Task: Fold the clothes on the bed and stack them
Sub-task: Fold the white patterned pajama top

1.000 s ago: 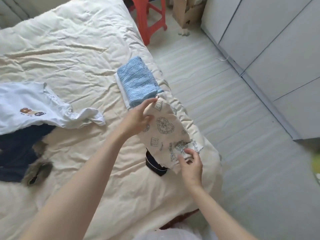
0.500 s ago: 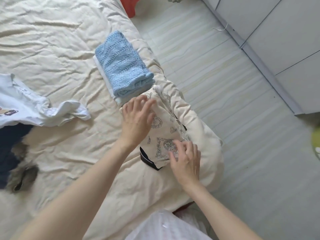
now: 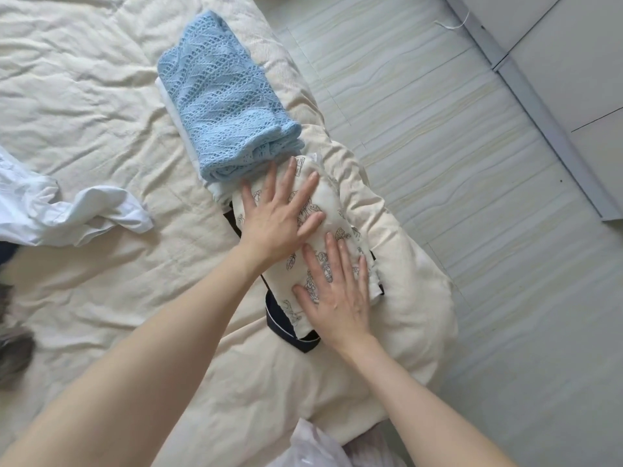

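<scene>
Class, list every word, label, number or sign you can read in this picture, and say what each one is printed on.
No text can be read.
The cream folded garment with dark line-drawn prints, under both hands, shows small framed marks near its top edge: too small and blurred to read.
The light blue knitted folded garment and the white crumpled shirt show no writing.

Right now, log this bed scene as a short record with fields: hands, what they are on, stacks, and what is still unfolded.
left hand: left hand flat, fingers spread, pressing the printed cream garment
right hand: right hand flat on the same garment
under it: dark folded garment
other stack: blue knit folded on a white piece, just beyond
unfolded: white garment crumpled at left
surface: cream bedcover
</scene>
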Demonstrator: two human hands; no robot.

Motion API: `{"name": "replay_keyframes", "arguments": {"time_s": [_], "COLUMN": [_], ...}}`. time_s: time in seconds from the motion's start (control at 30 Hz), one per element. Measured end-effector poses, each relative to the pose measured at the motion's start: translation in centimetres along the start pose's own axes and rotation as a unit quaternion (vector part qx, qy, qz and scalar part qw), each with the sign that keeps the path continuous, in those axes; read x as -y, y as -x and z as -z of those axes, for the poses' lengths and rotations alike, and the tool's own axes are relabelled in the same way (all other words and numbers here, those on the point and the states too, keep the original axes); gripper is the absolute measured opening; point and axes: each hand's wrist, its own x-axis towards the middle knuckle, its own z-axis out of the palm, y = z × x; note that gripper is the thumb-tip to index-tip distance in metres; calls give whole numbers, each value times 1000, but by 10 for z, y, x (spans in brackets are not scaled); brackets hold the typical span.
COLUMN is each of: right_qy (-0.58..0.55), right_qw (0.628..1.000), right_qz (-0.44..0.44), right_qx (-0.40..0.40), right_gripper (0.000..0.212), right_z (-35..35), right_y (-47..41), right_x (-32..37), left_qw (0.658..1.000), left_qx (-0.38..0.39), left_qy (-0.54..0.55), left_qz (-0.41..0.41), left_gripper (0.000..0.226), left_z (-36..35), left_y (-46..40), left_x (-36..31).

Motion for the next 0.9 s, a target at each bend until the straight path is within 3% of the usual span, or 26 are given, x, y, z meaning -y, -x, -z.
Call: {"name": "replay_keyframes", "arguments": {"time_s": [0.23, 0.67, 0.77, 0.9], "right_qy": [35, 15, 21, 37], "right_qw": [999, 998, 995, 995], "right_qz": [2, 13, 19, 33], "right_qx": [-5, 60, 95, 85], "right_gripper": [63, 62, 61, 62], "right_z": [-21, 48, 60, 83], "right_y": [-11, 7, 12, 14], "right_x": [-7, 13, 11, 15], "left_qw": [1000, 999, 1000, 999], "left_qx": [8, 31, 19, -11], "left_qy": [1, 30, 21, 30], "left_qz": [16, 2, 0, 17], "left_gripper": [66, 64, 62, 61], "left_z": [-22, 34, 47, 60], "left_y": [-14, 19, 29, 58], "left_x": [10, -5, -7, -8]}}
